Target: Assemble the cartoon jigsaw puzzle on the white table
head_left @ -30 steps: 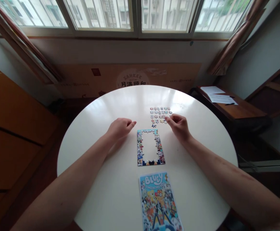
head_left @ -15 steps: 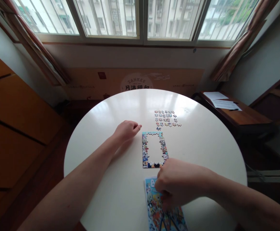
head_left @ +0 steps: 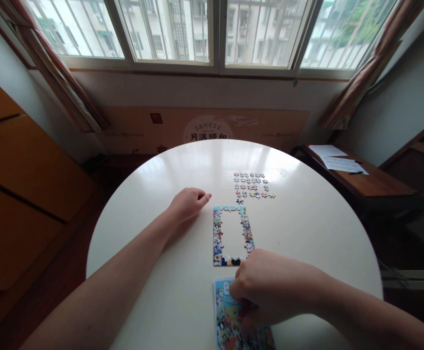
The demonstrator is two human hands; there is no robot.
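Note:
My left hand [head_left: 190,203] rests on the table left of a puzzle frame, its fingers curled into a fist with nothing seen in it. The puzzle frame [head_left: 217,243] is a rectangle of joined edge pieces with an open white middle. Just below it, my right hand [head_left: 257,289] hovers over or touches a colourful picture sheet [head_left: 226,311] crowded with cartoon figures; I cannot tell which. Its fingers are bent downward and closed, and whatever they hold is hidden. Beyond the frame lie loose jigsaw pieces [head_left: 250,186] in rough rows.
Everything lies on a round white table [head_left: 142,204]. At the right, a small wooden table [head_left: 383,182] bears papers [head_left: 343,163] and pens. A printed board [head_left: 124,124] stands below the window, and a wooden cabinet [head_left: 18,194] is at the left.
The view has tilted slightly, so the table and things on it sit lower in the picture. Both hands keep nearly the same pose and place.

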